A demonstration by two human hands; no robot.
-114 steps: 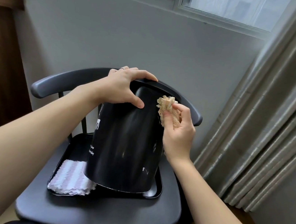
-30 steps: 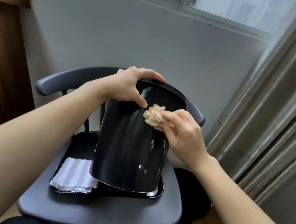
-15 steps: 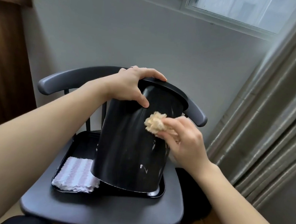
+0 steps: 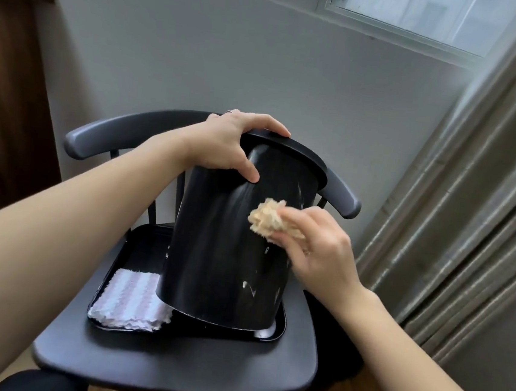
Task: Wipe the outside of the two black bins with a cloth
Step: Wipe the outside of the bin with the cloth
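Head view, only cam here. The black bin (image 4: 226,249) is being kept tilted on the black tray (image 4: 271,333), which is sitting on the dark chair (image 4: 171,366). Its rim is being gripped by the left hand (image 4: 224,143), fingers curled over the top edge and thumb pressed on the outer wall. The beige cloth (image 4: 267,217) is being pinched in a bunched wad by the right hand (image 4: 314,248), fingers curled round it, and is being pressed against the bin's right-front side, approx mid-height.

What's changed vs a few secs back: the wad was being held up near the rim on the right edge, and it's now being dragged lower and a bit toward the front face. Over the last sec the cloth has been worked downward, w/ the left grip basically unchanged and the tilt being kept about the same. Faint streaks are being left on the glossy wall, prob wipe marks. A few pale specks low down aren't being reached yet.

So bin no. 1 is being wiped in passes from the top down, and prob not finished. A 2nd black bin isn't being clearly shown; a dark shape on the floor by the chair can't be identified. A striped folded cloth (image 4: 132,304) is being left unused in the tray beside the bin.
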